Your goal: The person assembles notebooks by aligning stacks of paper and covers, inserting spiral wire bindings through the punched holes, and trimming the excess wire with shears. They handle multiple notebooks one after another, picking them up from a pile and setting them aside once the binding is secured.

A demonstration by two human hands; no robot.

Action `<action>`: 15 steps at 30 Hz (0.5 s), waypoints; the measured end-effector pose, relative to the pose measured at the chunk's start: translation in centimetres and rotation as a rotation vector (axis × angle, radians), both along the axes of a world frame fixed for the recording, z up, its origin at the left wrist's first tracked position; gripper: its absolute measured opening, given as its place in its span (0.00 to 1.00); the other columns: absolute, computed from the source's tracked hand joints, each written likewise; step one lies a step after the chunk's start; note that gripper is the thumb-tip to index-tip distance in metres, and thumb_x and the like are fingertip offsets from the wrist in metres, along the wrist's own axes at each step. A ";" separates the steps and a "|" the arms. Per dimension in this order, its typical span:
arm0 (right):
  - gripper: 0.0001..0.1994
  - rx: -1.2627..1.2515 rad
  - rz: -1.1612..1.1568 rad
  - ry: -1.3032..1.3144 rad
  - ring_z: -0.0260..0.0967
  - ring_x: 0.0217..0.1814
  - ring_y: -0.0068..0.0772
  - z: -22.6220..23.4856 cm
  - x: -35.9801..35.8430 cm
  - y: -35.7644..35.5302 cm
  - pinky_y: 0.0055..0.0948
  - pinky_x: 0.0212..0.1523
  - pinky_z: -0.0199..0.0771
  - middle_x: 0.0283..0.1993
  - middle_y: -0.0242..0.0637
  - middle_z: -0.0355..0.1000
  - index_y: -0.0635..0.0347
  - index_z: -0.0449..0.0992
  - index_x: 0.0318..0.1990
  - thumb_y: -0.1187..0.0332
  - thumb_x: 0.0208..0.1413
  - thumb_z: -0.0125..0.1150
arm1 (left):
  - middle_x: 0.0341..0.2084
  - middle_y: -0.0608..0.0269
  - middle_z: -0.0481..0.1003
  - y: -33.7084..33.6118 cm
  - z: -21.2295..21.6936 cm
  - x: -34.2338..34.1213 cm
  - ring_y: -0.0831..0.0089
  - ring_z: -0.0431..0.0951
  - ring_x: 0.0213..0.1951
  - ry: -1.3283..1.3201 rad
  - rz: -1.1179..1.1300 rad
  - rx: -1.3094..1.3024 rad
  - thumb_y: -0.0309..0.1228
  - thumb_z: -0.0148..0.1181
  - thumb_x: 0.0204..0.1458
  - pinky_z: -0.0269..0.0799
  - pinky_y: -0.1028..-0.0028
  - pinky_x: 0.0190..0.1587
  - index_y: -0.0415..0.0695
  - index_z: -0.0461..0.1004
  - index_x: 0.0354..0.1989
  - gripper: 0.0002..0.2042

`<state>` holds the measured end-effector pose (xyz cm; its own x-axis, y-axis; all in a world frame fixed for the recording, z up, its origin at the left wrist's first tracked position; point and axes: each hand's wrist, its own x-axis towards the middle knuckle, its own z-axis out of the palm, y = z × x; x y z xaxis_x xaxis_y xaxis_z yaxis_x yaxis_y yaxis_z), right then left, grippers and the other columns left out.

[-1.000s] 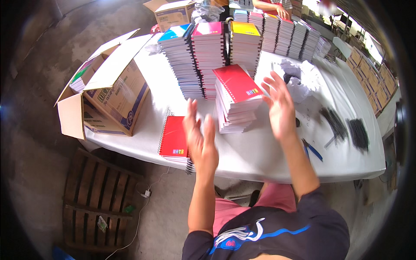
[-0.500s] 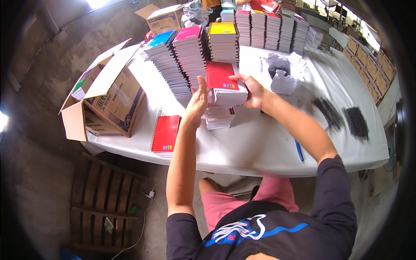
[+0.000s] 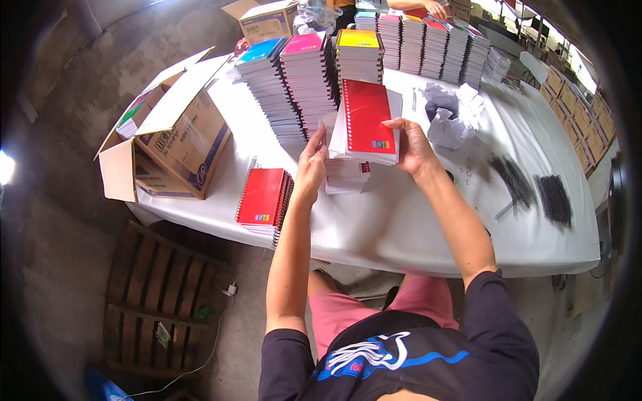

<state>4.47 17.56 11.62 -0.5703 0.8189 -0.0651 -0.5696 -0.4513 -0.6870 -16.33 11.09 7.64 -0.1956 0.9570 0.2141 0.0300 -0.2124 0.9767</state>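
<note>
At the right edge of the red-covered sheets (image 3: 367, 117), our right hand (image 3: 414, 148) was clamped on them, thumb on top; our left hand (image 3: 312, 165) stood by the opposite edge, its grip unclear to us. Fanned and unbound, they were over a lower pile (image 3: 344, 179) on the white surface (image 3: 401, 230); we judged them fairly heavy, apt to slip apart, best held by both long edges.

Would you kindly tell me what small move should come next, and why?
Perhaps square the white pages under the red cover, pressing in with the left hand: their edges jut out unevenly on both sides, and the right hand grips the right side.
</note>
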 end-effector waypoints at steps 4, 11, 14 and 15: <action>0.14 -0.083 -0.001 0.095 0.74 0.36 0.34 -1.3 0.5 0.4 0.38 0.41 0.78 0.35 0.36 0.74 0.60 0.73 0.36 0.68 0.37 0.57 | 0.66 0.54 0.51 0.3 -0.5 -0.1 0.62 0.56 0.64 0.048 0.141 -0.025 0.29 0.49 0.53 0.54 0.69 0.63 0.42 0.62 0.61 0.24; 0.19 -0.016 -0.026 0.263 0.74 0.37 0.39 -3.4 0.8 0.4 0.39 0.42 0.77 0.37 0.44 0.74 0.64 0.71 0.41 0.66 0.39 0.47 | 0.61 0.50 0.58 1.0 -0.2 -0.5 0.55 0.63 0.59 0.327 0.272 -0.060 0.35 0.55 0.50 0.61 0.65 0.59 0.44 0.67 0.57 0.24; 0.20 0.057 -0.125 0.329 0.74 0.39 0.40 -5.1 1.9 0.4 0.38 0.43 0.77 0.39 0.45 0.74 0.66 0.71 0.42 0.67 0.39 0.47 | 0.61 0.50 0.58 0.9 0.7 -0.4 0.49 0.62 0.59 0.597 0.353 -0.070 0.39 0.58 0.49 0.61 0.63 0.59 0.46 0.70 0.55 0.24; 0.20 0.080 -0.177 0.345 0.74 0.40 0.40 -5.8 2.4 0.4 0.38 0.44 0.77 0.40 0.45 0.74 0.66 0.71 0.43 0.67 0.39 0.47 | 0.61 0.50 0.58 1.0 0.8 -0.5 0.48 0.62 0.59 0.675 0.362 -0.098 0.41 0.59 0.48 0.60 0.62 0.59 0.46 0.70 0.54 0.24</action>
